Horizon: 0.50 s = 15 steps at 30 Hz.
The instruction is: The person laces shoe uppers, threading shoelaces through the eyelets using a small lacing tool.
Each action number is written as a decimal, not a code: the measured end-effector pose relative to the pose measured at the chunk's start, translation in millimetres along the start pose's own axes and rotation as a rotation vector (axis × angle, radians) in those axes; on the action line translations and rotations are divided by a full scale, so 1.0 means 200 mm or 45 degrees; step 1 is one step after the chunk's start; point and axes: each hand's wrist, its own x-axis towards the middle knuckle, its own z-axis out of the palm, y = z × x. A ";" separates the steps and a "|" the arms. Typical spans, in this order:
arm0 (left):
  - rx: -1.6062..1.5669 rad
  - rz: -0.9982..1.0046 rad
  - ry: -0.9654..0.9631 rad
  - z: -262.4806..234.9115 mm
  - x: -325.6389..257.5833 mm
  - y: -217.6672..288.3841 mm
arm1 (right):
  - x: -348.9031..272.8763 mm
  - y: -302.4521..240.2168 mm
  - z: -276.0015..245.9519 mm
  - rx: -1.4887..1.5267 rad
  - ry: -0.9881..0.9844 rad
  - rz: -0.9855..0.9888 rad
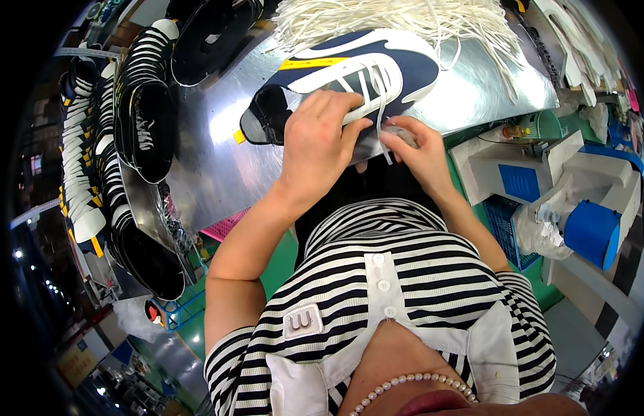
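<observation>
A navy and white shoe upper (415, 69) with a yellow stripe and grey-black collar lining lies on the metal table. A white shoelace (381, 111) runs through some of its eyelets, and a loose length hangs down over the near edge. My left hand (318, 135) is closed on the near edge of the upper beside the eyelets, fingers on top and thumb toward the lace. Just right of it, my right hand (418, 149) pinches the hanging lace between thumb and fingers. Its fingertips are partly hidden.
A large heap of white laces (398, 21) covers the table's far side. Stacked shoe uppers (152, 132) stand along the left. To the right are a white machine with blue panels (592, 232), a green basket (544, 126) and a dark blue crate (506, 225).
</observation>
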 end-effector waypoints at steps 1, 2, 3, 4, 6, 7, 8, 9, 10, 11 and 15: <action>-0.017 0.021 0.014 -0.01 0.02 0.02 | 0.03 0.02 0.00 -0.004 0.005 -0.001; -0.014 0.019 0.014 -0.02 0.03 0.03 | 0.05 0.04 0.00 0.051 -0.078 0.042; -0.018 0.023 0.018 -0.03 0.04 0.04 | 0.05 0.04 0.00 0.106 -0.160 0.083; 0.035 0.046 0.024 -0.03 0.04 0.02 | 0.04 0.01 0.03 0.076 -0.163 0.048; 0.129 0.054 0.017 -0.08 0.06 0.01 | -0.01 -0.01 0.01 -0.029 -0.406 -0.087; 0.129 0.072 0.027 -0.09 0.07 0.00 | -0.04 0.06 -0.03 -0.166 -0.473 -0.166; 0.111 0.060 -0.011 -0.09 0.08 -0.02 | -0.08 0.00 -0.07 -0.252 -0.549 -0.062; 0.093 0.049 -0.051 -0.09 0.09 -0.05 | -0.11 -0.07 -0.09 -0.173 -0.592 -0.075; 0.003 -0.041 -0.210 -0.06 0.08 -0.06 | -0.12 -0.11 -0.12 -0.146 -0.575 -0.237; 0.104 -0.077 -0.289 -0.02 0.03 -0.10 | -0.12 -0.14 -0.12 -0.109 -0.584 -0.393; -0.033 -0.232 -0.514 0.11 -0.05 -0.22 | 0.08 -0.21 -0.05 0.141 -0.194 -0.051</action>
